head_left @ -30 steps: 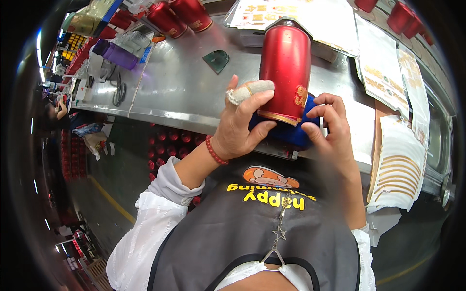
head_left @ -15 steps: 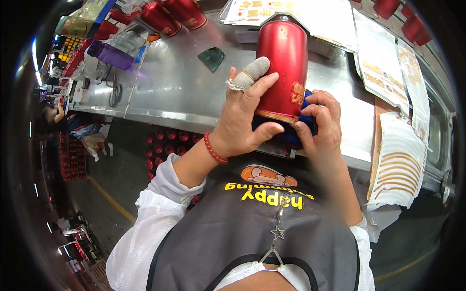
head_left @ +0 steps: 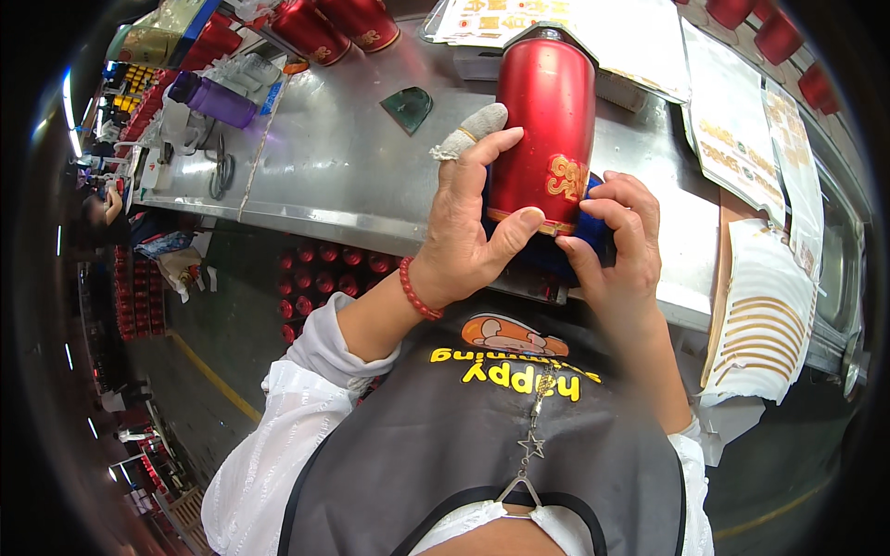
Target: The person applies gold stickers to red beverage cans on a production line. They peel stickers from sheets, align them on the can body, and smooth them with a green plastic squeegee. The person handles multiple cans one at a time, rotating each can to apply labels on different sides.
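Observation:
A shiny red bottle [head_left: 545,120] lies in front of me on a blue support [head_left: 598,243], its narrow neck pointing away. It bears a gold motif [head_left: 564,176] near its base and a thin gold band [head_left: 530,221] round the base edge. My left hand [head_left: 473,199] wraps the bottle's left side, thumb on the band. A grey cloth cover [head_left: 468,132] sits on one of its fingers. At the lower right, my right hand [head_left: 623,232] has bent fingers against the bottle, thumb by the band's end. Whether a loose strip is between its fingertips cannot be made out.
A dark green flat scraper-like piece [head_left: 406,109] lies on the metal table [head_left: 315,167]. Farther left are a purple bottle [head_left: 213,100] and more red bottles [head_left: 311,32]. Sheets of gold decals [head_left: 732,139] and gold strips [head_left: 762,324] lie at right. Red bottles [head_left: 324,278] stand below the table.
The bottle has turned about its length, bringing the gold motif leftward into fuller view. My left thumb has moved up onto the gold band; my right hand stays near the base.

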Available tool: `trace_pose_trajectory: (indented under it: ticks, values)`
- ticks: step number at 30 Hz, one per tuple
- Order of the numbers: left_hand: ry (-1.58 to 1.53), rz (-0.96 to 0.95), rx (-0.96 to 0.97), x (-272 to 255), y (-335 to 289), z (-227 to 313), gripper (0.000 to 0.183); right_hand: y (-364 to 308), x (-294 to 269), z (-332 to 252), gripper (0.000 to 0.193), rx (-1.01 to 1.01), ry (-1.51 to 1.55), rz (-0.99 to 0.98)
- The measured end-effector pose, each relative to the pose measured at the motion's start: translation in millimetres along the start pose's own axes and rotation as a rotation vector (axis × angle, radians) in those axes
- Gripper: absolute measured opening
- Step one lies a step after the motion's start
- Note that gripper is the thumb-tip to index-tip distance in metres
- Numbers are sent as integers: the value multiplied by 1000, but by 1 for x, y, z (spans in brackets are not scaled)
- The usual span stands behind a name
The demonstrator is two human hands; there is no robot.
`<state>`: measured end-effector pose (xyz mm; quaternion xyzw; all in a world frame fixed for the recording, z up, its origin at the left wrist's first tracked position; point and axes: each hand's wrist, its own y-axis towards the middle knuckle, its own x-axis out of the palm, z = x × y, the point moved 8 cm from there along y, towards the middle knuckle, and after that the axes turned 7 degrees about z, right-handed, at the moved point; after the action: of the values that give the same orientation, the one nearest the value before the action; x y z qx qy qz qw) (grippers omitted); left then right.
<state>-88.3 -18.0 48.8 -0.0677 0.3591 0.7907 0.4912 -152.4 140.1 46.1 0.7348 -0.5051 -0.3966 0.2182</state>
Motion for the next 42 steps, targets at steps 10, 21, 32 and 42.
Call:
trace_pose_trajectory:
  ticks: [10, 21, 32, 42]
  values:
    - [62, 52, 252, 2, -4, 10, 42, -4, -7, -1, 43, -19, 10, 27]
    - [-141, 52, 68, -3, -2, 7, 18, 17, -1, -18, 26, -6, 72, -27]
    - [-129, 120, 99, -5, 0, 13, 14, 45, 11, -29, 17, 62, 108, -141]
    - [-144, 129, 47, -3, -4, 10, 12, 40, 3, -8, 3, 301, 348, -124]
